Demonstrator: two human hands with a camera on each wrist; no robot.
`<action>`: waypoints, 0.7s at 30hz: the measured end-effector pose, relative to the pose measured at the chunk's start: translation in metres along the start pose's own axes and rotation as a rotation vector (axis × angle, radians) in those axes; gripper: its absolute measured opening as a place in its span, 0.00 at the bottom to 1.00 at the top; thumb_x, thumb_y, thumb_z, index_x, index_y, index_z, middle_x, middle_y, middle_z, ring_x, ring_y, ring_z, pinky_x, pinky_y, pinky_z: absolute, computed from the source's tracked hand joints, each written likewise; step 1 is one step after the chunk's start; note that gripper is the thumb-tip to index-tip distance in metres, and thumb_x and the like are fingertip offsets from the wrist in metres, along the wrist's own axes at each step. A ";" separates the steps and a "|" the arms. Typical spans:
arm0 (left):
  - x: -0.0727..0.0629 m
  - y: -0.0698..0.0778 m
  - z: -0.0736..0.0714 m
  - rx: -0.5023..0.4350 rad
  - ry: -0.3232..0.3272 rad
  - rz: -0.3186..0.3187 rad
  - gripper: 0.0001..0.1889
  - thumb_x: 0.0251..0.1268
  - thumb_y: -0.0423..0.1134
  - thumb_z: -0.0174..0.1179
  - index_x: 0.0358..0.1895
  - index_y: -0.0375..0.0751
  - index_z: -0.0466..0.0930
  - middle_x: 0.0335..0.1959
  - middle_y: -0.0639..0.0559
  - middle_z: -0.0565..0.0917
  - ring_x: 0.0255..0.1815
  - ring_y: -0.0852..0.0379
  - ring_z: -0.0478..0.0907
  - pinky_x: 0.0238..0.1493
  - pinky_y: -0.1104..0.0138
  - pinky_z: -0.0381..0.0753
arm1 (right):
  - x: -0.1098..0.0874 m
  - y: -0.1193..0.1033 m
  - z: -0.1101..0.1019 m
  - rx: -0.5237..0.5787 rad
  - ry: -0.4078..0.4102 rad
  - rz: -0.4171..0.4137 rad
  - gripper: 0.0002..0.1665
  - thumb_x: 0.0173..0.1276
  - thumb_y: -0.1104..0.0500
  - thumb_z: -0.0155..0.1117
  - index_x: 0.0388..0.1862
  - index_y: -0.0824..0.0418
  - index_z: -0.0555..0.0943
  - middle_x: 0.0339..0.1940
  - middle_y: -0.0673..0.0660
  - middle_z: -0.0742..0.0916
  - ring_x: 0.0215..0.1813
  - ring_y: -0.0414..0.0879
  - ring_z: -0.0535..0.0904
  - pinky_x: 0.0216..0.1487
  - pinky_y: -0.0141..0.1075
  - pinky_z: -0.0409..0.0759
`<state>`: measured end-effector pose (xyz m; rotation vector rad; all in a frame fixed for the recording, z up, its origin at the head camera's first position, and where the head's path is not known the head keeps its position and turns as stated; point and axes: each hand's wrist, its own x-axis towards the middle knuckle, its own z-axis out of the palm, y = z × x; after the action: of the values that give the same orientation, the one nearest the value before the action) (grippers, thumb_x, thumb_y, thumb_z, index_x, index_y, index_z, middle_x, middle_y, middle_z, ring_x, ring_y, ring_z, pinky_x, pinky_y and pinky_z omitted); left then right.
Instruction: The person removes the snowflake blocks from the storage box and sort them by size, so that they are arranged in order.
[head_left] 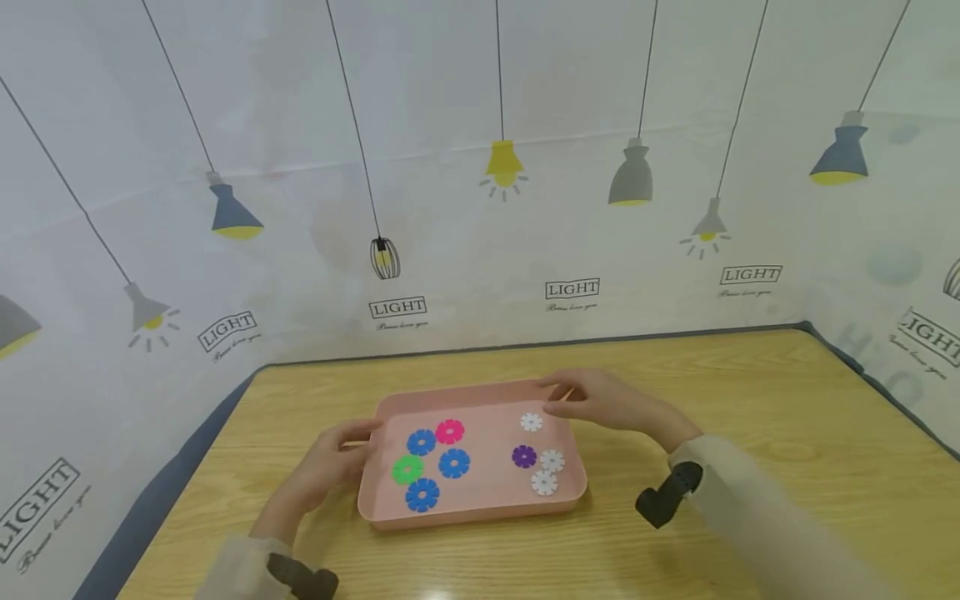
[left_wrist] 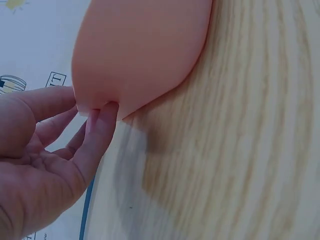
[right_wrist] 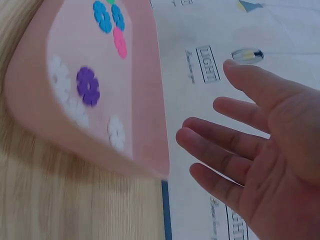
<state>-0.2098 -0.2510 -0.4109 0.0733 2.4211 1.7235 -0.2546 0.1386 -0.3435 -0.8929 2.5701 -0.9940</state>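
A shallow pink tray [head_left: 480, 512] rests on the wooden table with flower-shaped plastic discs inside. Toward its left side are three blue discs [head_left: 453, 463], a pink disc [head_left: 450, 432] and a green disc [head_left: 408, 469]. Three white discs [head_left: 531, 422] and a purple disc [head_left: 524, 456] lie toward the right. My left hand [head_left: 330, 460] pinches the tray's left rim, as the left wrist view also shows. Beside the far right corner is my right hand [head_left: 600, 398]; in the right wrist view its fingers [right_wrist: 220, 145] are spread, apart from the tray.
The wooden table [head_left: 750, 400] extends around the tray. Behind it and along the sides hangs a pale cloth [head_left: 450, 217] printed with lamps and the word LIGHT. Each wrist carries a dark strapped device [head_left: 667, 492].
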 end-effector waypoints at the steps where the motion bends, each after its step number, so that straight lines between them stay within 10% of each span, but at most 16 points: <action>1: 0.000 0.000 0.000 -0.012 0.000 -0.008 0.22 0.67 0.32 0.51 0.62 0.31 0.65 0.59 0.32 0.67 0.57 0.37 0.68 0.47 0.56 0.79 | 0.005 -0.004 0.002 0.012 -0.023 -0.001 0.28 0.66 0.46 0.57 0.62 0.56 0.71 0.45 0.54 0.82 0.45 0.47 0.77 0.44 0.41 0.78; 12: -0.004 -0.003 -0.003 -0.114 -0.021 -0.045 0.23 0.67 0.32 0.51 0.65 0.32 0.62 0.62 0.31 0.63 0.58 0.38 0.67 0.46 0.56 0.79 | 0.070 -0.026 0.031 0.018 -0.335 -0.007 0.21 0.62 0.51 0.63 0.53 0.56 0.78 0.38 0.49 0.83 0.40 0.42 0.78 0.45 0.38 0.77; 21: 0.000 -0.007 -0.003 -0.132 -0.027 -0.053 0.24 0.66 0.32 0.53 0.65 0.36 0.64 0.62 0.35 0.64 0.59 0.40 0.67 0.47 0.57 0.78 | 0.102 -0.031 0.062 -0.073 -0.416 0.029 0.15 0.52 0.52 0.72 0.40 0.50 0.82 0.34 0.47 0.82 0.36 0.40 0.74 0.39 0.33 0.75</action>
<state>-0.2098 -0.2562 -0.4161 0.0153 2.2629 1.8412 -0.2938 0.0251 -0.3693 -0.9616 2.2686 -0.6283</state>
